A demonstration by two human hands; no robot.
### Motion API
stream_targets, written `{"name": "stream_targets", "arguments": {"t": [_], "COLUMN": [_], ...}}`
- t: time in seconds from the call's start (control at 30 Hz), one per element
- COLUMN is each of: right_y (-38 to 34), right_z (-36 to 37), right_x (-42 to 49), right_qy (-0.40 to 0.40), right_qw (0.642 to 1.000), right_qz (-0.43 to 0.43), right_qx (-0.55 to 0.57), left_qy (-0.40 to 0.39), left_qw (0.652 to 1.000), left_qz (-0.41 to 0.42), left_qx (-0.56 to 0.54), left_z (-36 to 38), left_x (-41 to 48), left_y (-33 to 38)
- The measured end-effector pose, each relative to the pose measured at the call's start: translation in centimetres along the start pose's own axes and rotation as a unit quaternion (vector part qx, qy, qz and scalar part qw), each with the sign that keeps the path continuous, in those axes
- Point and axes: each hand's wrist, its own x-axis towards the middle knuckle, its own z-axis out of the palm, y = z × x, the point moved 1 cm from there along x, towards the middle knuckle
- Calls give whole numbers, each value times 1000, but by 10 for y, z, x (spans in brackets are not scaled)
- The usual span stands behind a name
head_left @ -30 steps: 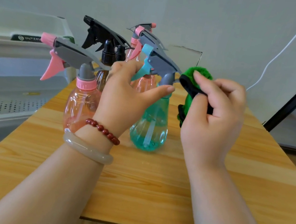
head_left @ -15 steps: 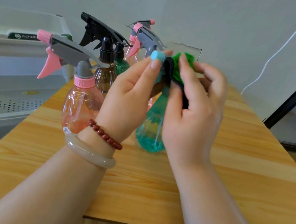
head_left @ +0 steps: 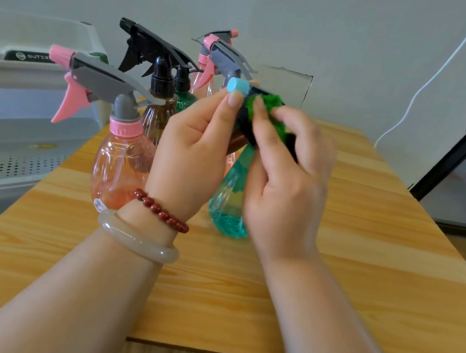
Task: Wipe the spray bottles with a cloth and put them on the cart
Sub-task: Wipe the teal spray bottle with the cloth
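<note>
A person's left hand (head_left: 191, 147) grips the trigger head of a teal spray bottle (head_left: 228, 205), fingertips curled up beside its light-blue nozzle (head_left: 237, 85), while the right hand (head_left: 288, 177), close against the left, pinches a green cloth (head_left: 269, 113) with a black edge onto the same head; the bottle leans slightly, its base down near the middle of the wooden table (head_left: 360, 282), though whether it rests on the wood cannot be told. A red bead bracelet (head_left: 162, 211) and a pale bangle (head_left: 137, 240) circle the left wrist. Just left of the hands stands a pink spray bottle (head_left: 121, 167) with a grey head, and behind it, toward the table's far left corner, an amber bottle (head_left: 156, 116) and a green bottle (head_left: 184, 100) with black heads and more pink-trimmed sprayers (head_left: 215, 52). A white cart (head_left: 17, 142) with perforated shelves stands beyond the table's left edge
</note>
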Motion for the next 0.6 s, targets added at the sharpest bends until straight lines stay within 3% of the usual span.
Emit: {"name": "stream_targets", "arguments": {"t": [0.13, 0.33, 0.5, 0.6], "right_y": [11, 2, 5, -1], "right_z": [2, 4, 9, 10], "right_x": [0, -3, -6, -8], "right_qy": [26, 13, 34, -4], "right_qw": [995, 1000, 994, 998], "right_qz": [93, 4, 106, 53], "right_qx": [-10, -4, 10, 26], "left_qy": [5, 21, 12, 24], "left_qw": [1000, 999, 998, 999], "left_qz": [0, -1, 16, 3], "left_qx": [29, 33, 53, 44], "left_z": [2, -2, 1, 0], "left_x": [-2, -1, -3, 0], "left_y": [0, -1, 3, 6]}}
